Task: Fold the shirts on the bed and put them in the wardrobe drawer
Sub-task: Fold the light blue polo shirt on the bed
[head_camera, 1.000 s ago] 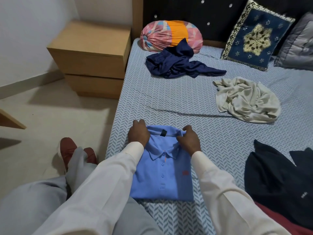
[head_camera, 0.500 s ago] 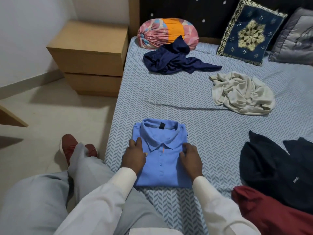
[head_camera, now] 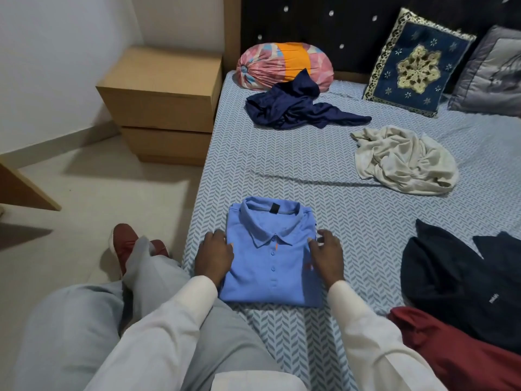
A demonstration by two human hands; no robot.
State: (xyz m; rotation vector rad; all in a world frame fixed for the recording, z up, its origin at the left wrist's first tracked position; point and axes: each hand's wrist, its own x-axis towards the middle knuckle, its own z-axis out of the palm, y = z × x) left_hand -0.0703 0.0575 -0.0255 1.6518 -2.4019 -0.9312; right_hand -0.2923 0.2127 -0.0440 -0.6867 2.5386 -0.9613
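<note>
A light blue polo shirt [head_camera: 272, 249] lies folded into a rectangle near the bed's left edge, collar away from me. My left hand [head_camera: 214, 256] rests at its left edge with the thumb on the cloth. My right hand [head_camera: 327, 256] rests on its right edge, fingers loosely spread. Neither hand lifts the shirt. Unfolded shirts lie around: a crumpled navy one [head_camera: 296, 108] at the head end, a cream one [head_camera: 403, 162] to the right, a black one [head_camera: 456, 280] and a dark red one [head_camera: 451, 351] at my right.
The bed [head_camera: 310, 170] has a blue chevron sheet. A patterned bolster [head_camera: 282, 64] and two cushions [head_camera: 417, 63] lean on the dark headboard. A wooden nightstand [head_camera: 166, 103] stands left of the bed. My legs and a red shoe [head_camera: 124, 244] are over the floor.
My hands slid from the collar down the folded blue shirt and out to its side edges. The camera moved slightly, bringing the red shirt into view.
</note>
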